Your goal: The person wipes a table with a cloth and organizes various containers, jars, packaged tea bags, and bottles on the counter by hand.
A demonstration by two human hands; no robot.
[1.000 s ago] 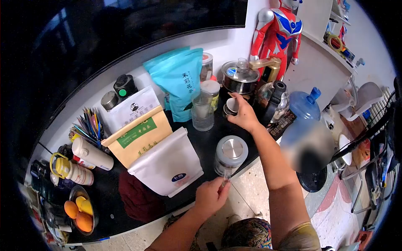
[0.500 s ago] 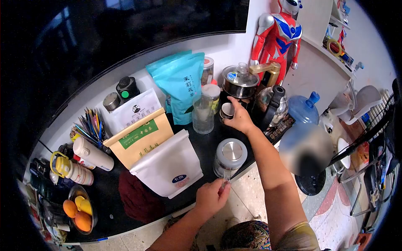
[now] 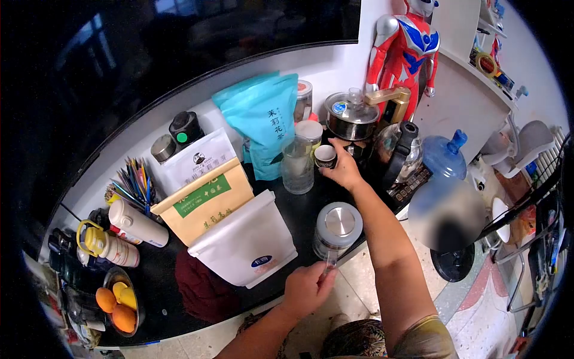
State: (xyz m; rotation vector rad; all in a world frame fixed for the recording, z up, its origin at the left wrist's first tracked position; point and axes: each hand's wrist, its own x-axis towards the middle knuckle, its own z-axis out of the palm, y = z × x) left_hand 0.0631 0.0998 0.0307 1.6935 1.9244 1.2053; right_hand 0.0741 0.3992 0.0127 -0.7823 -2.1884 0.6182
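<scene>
View from my head camera, looking down at the dark tabletop [image 3: 287, 203]. My right hand [image 3: 342, 172] reaches across to the small cup [image 3: 325, 156], my fingers [image 3: 335, 147] curled round its rim and side so that the cup is held, standing near the tall glass [image 3: 297, 167] and in front of the steel pot [image 3: 350, 116] and the kettle [image 3: 399, 149]. A second ago the same hand was at the cup but lay more over its top; now the cup's dark mouth shows clear beside the fingers, which I read as the grip having settled on the cup's side, ready for lifting or shifting it. The cup's place among its neighbours looks much the same; most of the apparent drift between the pictures seems to come from my head turning. My left hand [image 3: 306, 289] stays at the near edge of the tabletop, fingers pinched narrow on a small clear thing [image 3: 329, 261], possibly a little tube or scoop, too small to tell; it sits just below the jar with the metal lid [image 3: 337, 227], as it did before. The white pouch [image 3: 244, 239], the brown pouch [image 3: 203, 200] and the blue bag [image 3: 263, 119] stand unmoved to the left, and the bowl of oranges [image 3: 119, 299] lies at the far left end.
</scene>
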